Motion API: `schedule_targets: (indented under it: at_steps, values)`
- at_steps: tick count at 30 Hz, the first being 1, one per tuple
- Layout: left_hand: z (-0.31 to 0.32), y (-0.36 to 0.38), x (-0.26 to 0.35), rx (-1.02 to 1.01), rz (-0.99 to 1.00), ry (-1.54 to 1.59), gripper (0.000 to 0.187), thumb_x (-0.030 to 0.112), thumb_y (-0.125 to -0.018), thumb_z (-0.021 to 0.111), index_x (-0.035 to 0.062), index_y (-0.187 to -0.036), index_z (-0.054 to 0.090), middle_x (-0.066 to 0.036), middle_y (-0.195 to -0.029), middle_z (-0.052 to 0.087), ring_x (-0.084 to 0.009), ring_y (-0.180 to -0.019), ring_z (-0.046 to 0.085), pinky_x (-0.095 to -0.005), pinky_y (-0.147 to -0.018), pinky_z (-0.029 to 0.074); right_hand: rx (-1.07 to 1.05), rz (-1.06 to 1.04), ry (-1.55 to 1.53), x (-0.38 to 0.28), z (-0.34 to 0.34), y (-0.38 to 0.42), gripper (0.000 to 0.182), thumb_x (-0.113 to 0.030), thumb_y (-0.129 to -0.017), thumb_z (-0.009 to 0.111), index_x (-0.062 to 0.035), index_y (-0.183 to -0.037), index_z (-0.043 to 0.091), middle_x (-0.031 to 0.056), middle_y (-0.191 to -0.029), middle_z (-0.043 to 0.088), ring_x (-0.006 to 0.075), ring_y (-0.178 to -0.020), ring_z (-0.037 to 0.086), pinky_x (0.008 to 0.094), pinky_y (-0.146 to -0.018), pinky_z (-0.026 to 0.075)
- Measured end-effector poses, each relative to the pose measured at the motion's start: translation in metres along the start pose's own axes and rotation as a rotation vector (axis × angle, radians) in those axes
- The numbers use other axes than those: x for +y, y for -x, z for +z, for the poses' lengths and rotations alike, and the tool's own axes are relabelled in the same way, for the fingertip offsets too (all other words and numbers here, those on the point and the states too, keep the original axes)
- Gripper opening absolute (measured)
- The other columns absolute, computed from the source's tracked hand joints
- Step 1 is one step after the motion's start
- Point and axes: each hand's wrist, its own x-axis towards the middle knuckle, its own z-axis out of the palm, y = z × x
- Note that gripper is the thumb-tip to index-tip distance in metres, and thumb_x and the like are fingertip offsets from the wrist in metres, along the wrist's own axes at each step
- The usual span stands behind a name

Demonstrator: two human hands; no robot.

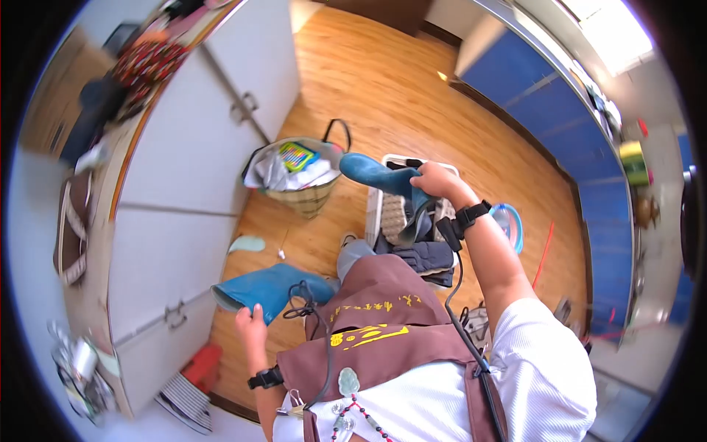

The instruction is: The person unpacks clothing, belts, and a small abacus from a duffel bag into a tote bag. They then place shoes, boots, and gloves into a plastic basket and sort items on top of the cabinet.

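My left hand point(252, 326) is closed on the open top edge of a blue rubber boot point(269, 291), which lies sideways in front of the brown apron. In my right hand point(436, 180) is a second blue boot point(375, 175), gripped by its shaft, its foot pointing left. This boot hangs over a white basket point(374, 214) holding a knobbly beige item point(395, 219) and dark folded cloth point(426, 256). Both hands wear black wrist straps with cables.
A woven bag point(298, 197) with packages stands beside the white cabinet point(177, 147). Blue cabinets point(545, 103) line the right side. On the wooden floor point(368, 74) are a pale blue sole-shaped piece point(247, 244), a blue-rimmed basin point(518, 228) and a red stick point(543, 254).
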Motion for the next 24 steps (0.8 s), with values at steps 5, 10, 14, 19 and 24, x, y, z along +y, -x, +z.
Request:
schedule_targets:
  at_steps: [5,10,14,19,24]
  values:
    - [0.016,-0.052,0.069,-0.352,0.044,-0.293,0.028,0.019,-0.076,0.064,-0.0039,-0.065,0.052,-0.02,-0.072,0.054,-0.0387,-0.071,0.051,-0.0468,-0.064,0.039,0.308,0.117,0.177,0.076,-0.02,0.013,0.023,-0.021,-0.077,0.058,-0.0007,-0.078,0.067,0.0209,-0.086,0.066,0.0363,-0.084,0.064,0.0423,-0.074,0.052]
    - [0.052,-0.084,0.133,-0.435,0.372,-0.417,0.03,0.018,-0.074,0.065,-0.0006,-0.058,0.048,-0.016,-0.068,0.052,-0.0376,-0.071,0.049,-0.0466,-0.064,0.039,0.498,0.188,0.356,0.121,0.053,0.033,0.004,-0.009,-0.072,0.058,-0.0103,-0.069,0.061,0.0118,-0.072,0.065,0.0242,-0.066,0.066,0.0347,-0.056,0.052]
    - [0.069,-0.092,0.156,-0.527,0.504,-0.384,0.029,0.016,-0.073,0.067,0.0004,-0.057,0.048,-0.015,-0.068,0.052,-0.037,-0.072,0.049,-0.0463,-0.064,0.04,0.313,0.336,0.428,0.141,0.194,0.03,0.018,-0.016,-0.082,0.054,-0.0127,-0.099,0.059,0.0062,-0.083,0.061,0.0219,-0.08,0.063,0.0321,-0.064,0.052]
    - [0.074,-0.089,0.177,-0.615,0.631,-0.402,0.028,0.016,-0.074,0.066,0.001,-0.058,0.047,-0.013,-0.068,0.051,-0.0351,-0.073,0.048,-0.0445,-0.063,0.039,-0.286,0.619,-0.215,0.146,0.257,0.034,0.036,-0.014,-0.081,0.057,-0.0081,-0.116,0.056,0.0145,-0.116,0.06,0.0272,-0.108,0.058,0.0395,-0.083,0.05]
    - [0.084,-0.091,0.209,-0.7,0.769,-0.316,0.027,0.014,-0.074,0.066,0.0017,-0.058,0.047,-0.012,-0.066,0.048,-0.0335,-0.07,0.047,-0.0427,-0.061,0.039,-0.056,0.45,-0.44,0.125,0.226,0.048,0.036,-0.008,-0.078,0.053,-0.0084,-0.114,0.058,0.0175,-0.111,0.061,0.0304,-0.107,0.057,0.0401,-0.087,0.047]
